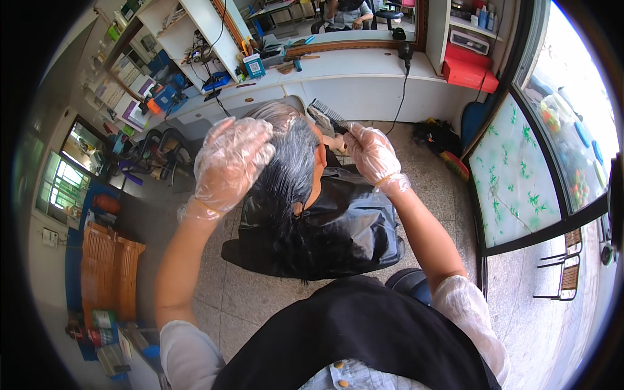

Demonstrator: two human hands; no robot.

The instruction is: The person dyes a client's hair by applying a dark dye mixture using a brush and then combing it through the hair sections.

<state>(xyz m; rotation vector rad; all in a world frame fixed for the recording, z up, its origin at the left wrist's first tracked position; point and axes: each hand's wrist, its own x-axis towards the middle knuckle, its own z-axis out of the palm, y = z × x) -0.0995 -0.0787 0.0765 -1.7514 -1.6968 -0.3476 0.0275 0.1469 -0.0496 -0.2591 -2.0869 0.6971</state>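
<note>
In a clear plastic glove, my left hand (233,158) rests against the left side of a seated person's head of grey-streaked black hair (288,156). Its fingers are bent; whether they grip any hair cannot be told. My right hand (373,151), gloved the same way, holds a dark comb (329,113) just right of the head, its teeth raised and apart from the hair. Lower strands hang wet-looking over a black cape (336,234) around the person's shoulders. Part of the person's hand shows beyond the comb.
Ahead stands a white counter (341,63) below a framed mirror, with a hair dryer (405,51) and its hanging cord. A red box (468,68) sits at the right. Dark hair clippings (436,136) and a broom (454,165) lie by the glass door. A wooden bench (109,273) is at left.
</note>
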